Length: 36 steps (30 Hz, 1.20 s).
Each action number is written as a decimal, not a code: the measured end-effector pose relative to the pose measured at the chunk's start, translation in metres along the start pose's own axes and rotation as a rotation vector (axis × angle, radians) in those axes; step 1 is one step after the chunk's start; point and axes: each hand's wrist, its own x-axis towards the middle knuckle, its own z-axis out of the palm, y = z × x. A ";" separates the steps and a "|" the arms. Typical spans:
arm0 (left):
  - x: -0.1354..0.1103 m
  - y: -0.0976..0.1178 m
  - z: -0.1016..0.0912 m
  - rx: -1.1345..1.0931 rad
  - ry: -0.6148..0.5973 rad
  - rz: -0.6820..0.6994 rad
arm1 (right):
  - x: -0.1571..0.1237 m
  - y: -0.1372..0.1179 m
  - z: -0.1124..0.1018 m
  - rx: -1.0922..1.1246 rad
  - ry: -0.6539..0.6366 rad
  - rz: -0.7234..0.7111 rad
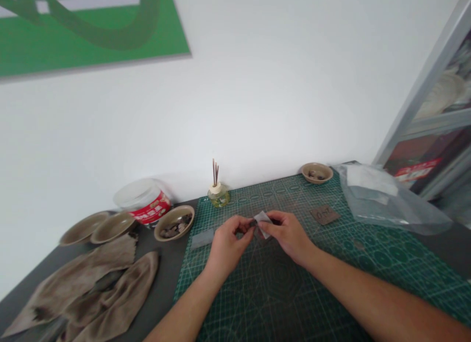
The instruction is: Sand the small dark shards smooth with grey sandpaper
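Over the green cutting mat (235, 283), my two hands meet. My right hand (285, 230) pinches a small folded grey sheet that looks like sandpaper (262, 219), its thumb lying on top. Fingers of my left hand (230, 241) are closed on a small dark piece (253, 223), which reaches to the folded sheet. The piece is mostly hidden by the fingers and the sheet, so its kind does not show. Left of my left hand, a flat grey strip (202, 239) lies on the mat. A brown square of sandpaper (324, 215) with handwriting on it lies to the right.
A bowl of small dark and pale pieces (174, 223), two more bowls (83, 228), a red-labelled tub (143, 199) and brown cloths (110, 293) stand left. At the wall are a reed diffuser (218, 195) and another bowl (317, 173). A clear plastic bag (390, 199) lies right.
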 end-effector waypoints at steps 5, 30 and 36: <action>-0.001 0.006 0.000 -0.014 -0.058 0.015 | 0.000 0.002 0.002 0.073 0.017 0.024; -0.004 -0.001 0.003 -0.063 -0.030 -0.006 | -0.005 -0.005 0.005 0.155 0.024 0.070; -0.004 0.002 0.002 -0.074 -0.020 0.003 | -0.007 -0.011 0.005 0.114 0.050 0.054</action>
